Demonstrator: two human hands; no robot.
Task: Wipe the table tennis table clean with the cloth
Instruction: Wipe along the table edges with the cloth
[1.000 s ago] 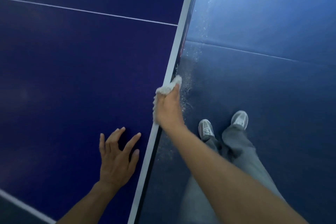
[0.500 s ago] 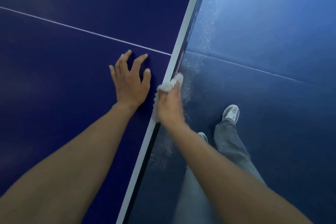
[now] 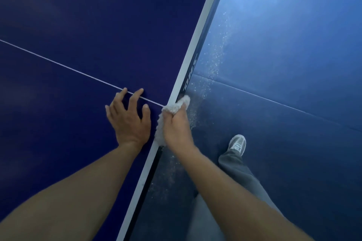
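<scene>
The dark blue table tennis table point(image 3: 82, 25) fills the left of the view, with a thin white centre line running to its white side edge point(image 3: 197, 41). My right hand point(image 3: 177, 129) grips a fluffy white cloth point(image 3: 176, 106) wrapped over that edge, just where the centre line meets it. My left hand point(image 3: 129, 119) rests on the tabletop right beside it, fingers spread and reaching over the centre line.
Blue sports floor point(image 3: 284, 55) lies to the right of the table, sprinkled with white dust specks point(image 3: 213, 68) along the table's side. My leg in grey trousers and a grey shoe point(image 3: 238, 144) stands on the floor near the edge.
My left hand moved from near the table's corner up beside my right hand. The right hand and cloth have slid further along the edge, reaching the centre line. My feet stepped forward.
</scene>
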